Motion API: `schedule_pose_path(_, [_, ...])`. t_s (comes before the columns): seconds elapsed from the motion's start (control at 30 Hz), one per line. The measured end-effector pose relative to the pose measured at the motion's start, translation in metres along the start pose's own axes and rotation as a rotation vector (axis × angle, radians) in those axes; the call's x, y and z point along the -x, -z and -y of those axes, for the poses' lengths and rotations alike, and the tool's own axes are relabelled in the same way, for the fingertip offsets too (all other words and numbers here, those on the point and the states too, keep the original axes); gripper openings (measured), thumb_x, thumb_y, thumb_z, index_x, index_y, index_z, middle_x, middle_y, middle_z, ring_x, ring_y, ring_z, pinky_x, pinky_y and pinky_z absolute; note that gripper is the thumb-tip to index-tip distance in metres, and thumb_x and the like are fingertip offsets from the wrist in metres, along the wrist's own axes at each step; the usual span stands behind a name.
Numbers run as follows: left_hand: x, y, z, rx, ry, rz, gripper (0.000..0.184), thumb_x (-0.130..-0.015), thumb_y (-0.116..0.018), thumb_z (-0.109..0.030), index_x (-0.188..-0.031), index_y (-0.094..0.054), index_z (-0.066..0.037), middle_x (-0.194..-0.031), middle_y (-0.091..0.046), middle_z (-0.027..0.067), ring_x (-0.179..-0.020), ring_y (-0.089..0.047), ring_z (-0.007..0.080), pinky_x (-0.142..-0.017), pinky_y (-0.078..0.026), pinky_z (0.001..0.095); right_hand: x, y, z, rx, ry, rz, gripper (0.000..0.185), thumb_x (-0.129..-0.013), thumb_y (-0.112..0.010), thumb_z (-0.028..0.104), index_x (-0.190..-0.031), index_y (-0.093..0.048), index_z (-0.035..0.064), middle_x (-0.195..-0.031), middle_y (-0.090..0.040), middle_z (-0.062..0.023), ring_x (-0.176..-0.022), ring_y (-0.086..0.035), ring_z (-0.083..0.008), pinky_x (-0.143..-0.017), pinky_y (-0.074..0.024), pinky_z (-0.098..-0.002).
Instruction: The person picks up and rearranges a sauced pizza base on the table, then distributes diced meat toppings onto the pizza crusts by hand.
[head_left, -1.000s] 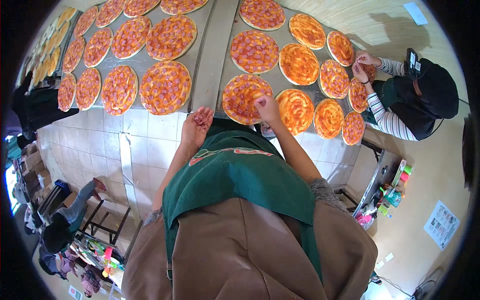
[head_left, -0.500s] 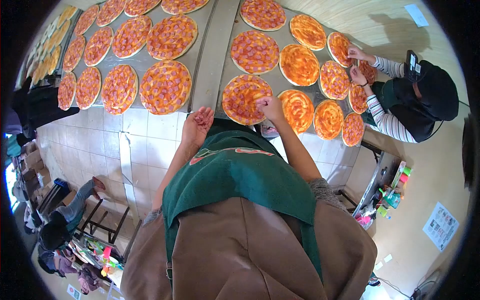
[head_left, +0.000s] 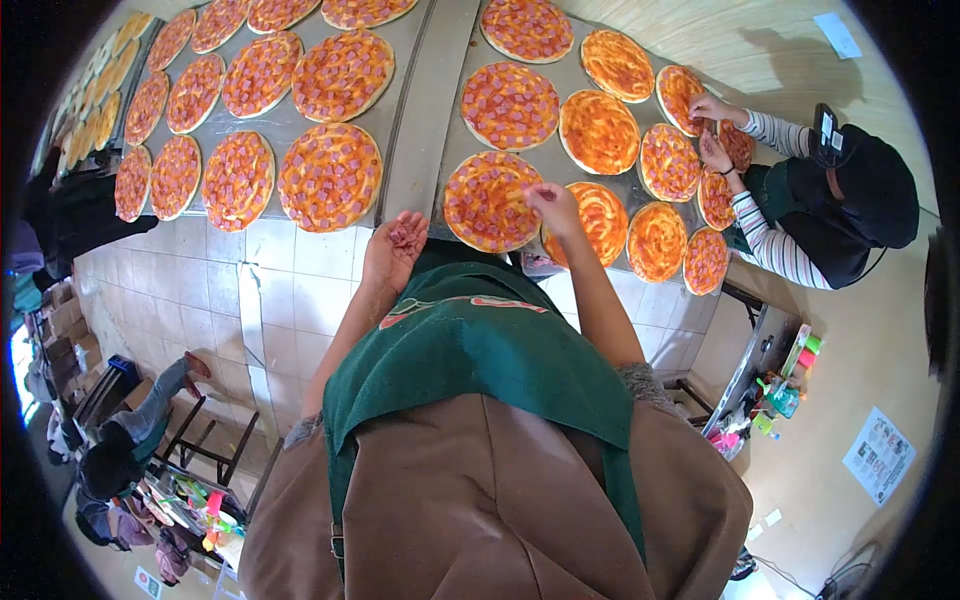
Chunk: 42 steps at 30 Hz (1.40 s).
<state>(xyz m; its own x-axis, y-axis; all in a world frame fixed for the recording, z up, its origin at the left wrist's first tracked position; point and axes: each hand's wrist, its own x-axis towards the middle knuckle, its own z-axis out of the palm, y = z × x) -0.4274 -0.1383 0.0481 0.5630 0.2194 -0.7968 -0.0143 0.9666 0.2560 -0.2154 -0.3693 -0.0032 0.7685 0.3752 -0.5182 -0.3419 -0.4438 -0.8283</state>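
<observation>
My left hand (head_left: pixel 395 250) is cupped palm up by the metal table's front edge, with a few small diced ham pieces (head_left: pixel 403 237) lying in it. Fingers pinched, my right hand (head_left: pixel 556 211) hovers over the right rim of a pizza (head_left: pixel 490 200); whatever is between its fingertips is too small to make out. Sauce and pink ham cubes cover this pizza, more thinly toward its right side. Partly behind my right hand lies a pizza with only swirled sauce (head_left: pixel 597 225).
Several ham-topped pizzas (head_left: pixel 330 178) fill the left table. Sauce-only pizzas (head_left: pixel 599 130) lie at right, where a co-worker's hands (head_left: pixel 714 150) work over other pizzas. A metal strip (head_left: pixel 412 130) separates the tabletops. Another person (head_left: pixel 120 450) is at lower left.
My right hand has shifted slightly right, from over the pizza's surface to its right rim. My left hand stays cupped, its ham pieces a little more visible.
</observation>
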Motion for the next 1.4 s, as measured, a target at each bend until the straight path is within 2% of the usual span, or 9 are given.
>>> schedule_pose_path(0.07, [0.001, -0.002, 0.0, -0.009, -0.002, -0.015, 0.027, -0.093, -0.044, -0.018, -0.112, -0.052, 0.0, -0.11, -0.06, 0.0144, -0.105, -0.059, 0.0267, -0.088, -0.051, 0.0349, -0.008, 0.012, -0.011, -0.337, -0.07, 0.102, 0.02, -0.084, -0.066, 0.012, -0.098, -0.063, -0.0011, -0.089, -0.067, -0.0077, -0.074, -0.065, -0.014, -0.065, -0.0521, -0.0262])
schedule_pose_path(0.27, [-0.008, 0.002, 0.004, -0.006, 0.027, 0.046, 0.028, -0.093, -0.044, -0.018, -0.114, -0.051, 0.0, -0.11, -0.061, 0.0139, -0.105, -0.059, 0.0265, -0.088, -0.051, 0.0353, -0.009, 0.015, 0.001, -0.046, -0.055, 0.226, 0.018, -0.087, -0.062, 0.008, -0.103, -0.063, 0.0006, -0.089, -0.067, -0.0059, -0.071, -0.064, -0.0121, -0.062, -0.0493, -0.0215])
schedule_pose_path(0.37, [-0.006, -0.002, 0.004, -0.014, 0.021, 0.043, 0.029, -0.093, -0.044, -0.018, -0.114, -0.051, -0.001, -0.111, -0.061, 0.0137, -0.105, -0.06, 0.0265, -0.088, -0.051, 0.0356, -0.012, 0.005, 0.0, 0.122, -0.042, 0.2, 0.016, -0.083, -0.066, 0.012, -0.094, -0.066, -0.0004, -0.079, -0.067, -0.0057, -0.065, -0.063, -0.0113, -0.057, -0.0483, -0.0223])
schedule_pose_path(0.67, [-0.005, 0.0, 0.005, -0.011, 0.027, 0.042, 0.025, -0.093, -0.043, -0.018, -0.107, -0.056, -0.003, -0.108, -0.063, 0.0123, -0.102, -0.061, 0.0248, -0.087, -0.051, 0.0353, -0.018, -0.022, 0.0, 0.826, 0.318, -0.104, 0.019, -0.072, -0.075, 0.022, -0.07, -0.066, 0.0052, -0.064, -0.063, -0.0098, -0.057, -0.062, -0.0199, -0.055, -0.0472, -0.0331])
schedule_pose_path(0.87, [-0.003, 0.001, 0.003, 0.005, 0.014, 0.036, 0.025, -0.093, -0.042, -0.018, -0.106, -0.056, -0.003, -0.108, -0.062, 0.0123, -0.102, -0.061, 0.0248, -0.087, -0.051, 0.0351, -0.008, -0.017, 0.021, 0.708, 0.272, -0.084, 0.017, -0.078, -0.07, 0.016, -0.081, -0.065, 0.0003, -0.073, -0.066, -0.0115, -0.066, -0.065, -0.0204, -0.058, -0.0501, -0.0332])
schedule_pose_path(0.97, [-0.002, -0.001, 0.003, -0.003, 0.001, 0.0, 0.025, -0.093, -0.042, -0.018, -0.107, -0.055, -0.002, -0.108, -0.062, 0.0123, -0.101, -0.061, 0.0247, -0.087, -0.051, 0.035, -0.026, -0.013, -0.004, 0.171, 0.109, 0.075, 0.015, -0.082, -0.065, 0.007, -0.092, -0.063, -0.0032, -0.081, -0.067, -0.0119, -0.072, -0.067, -0.0182, -0.062, -0.0528, -0.0286])
schedule_pose_path(1.07, [-0.007, 0.005, 0.004, 0.018, 0.014, 0.016, 0.025, -0.093, -0.041, -0.018, -0.109, -0.054, -0.002, -0.108, -0.062, 0.0126, -0.101, -0.061, 0.0249, -0.087, -0.051, 0.0351, -0.024, -0.014, 0.004, 0.043, -0.047, 0.146, 0.015, -0.084, -0.062, 0.002, -0.097, -0.062, -0.0049, -0.087, -0.067, -0.0119, -0.074, -0.068, -0.0169, -0.063, -0.0538, -0.0253])
schedule_pose_path(1.27, [-0.005, -0.001, 0.003, 0.006, 0.014, 0.006, 0.026, -0.093, -0.041, -0.018, -0.11, -0.053, -0.002, -0.109, -0.062, 0.0128, -0.103, -0.06, 0.0253, -0.087, -0.051, 0.0351, -0.027, -0.031, 0.017, 0.318, -0.005, 0.099, 0.011, -0.079, -0.069, 0.006, -0.084, -0.066, -0.0022, -0.074, -0.068, -0.0108, -0.067, -0.068, -0.016, -0.056, -0.0524, -0.0266])
schedule_pose_path(1.4, [-0.006, 0.003, 0.003, 0.007, 0.011, -0.005, 0.027, -0.094, -0.042, -0.019, -0.111, -0.053, -0.002, -0.109, -0.061, 0.0131, -0.104, -0.06, 0.0256, -0.088, -0.051, 0.0353, -0.036, -0.036, 0.01, 0.669, 0.192, -0.006, 0.022, -0.067, -0.077, 0.019, -0.074, -0.065, 0.0018, -0.067, -0.065, -0.0131, -0.066, -0.064, -0.0272, -0.061, -0.0502, -0.0362])
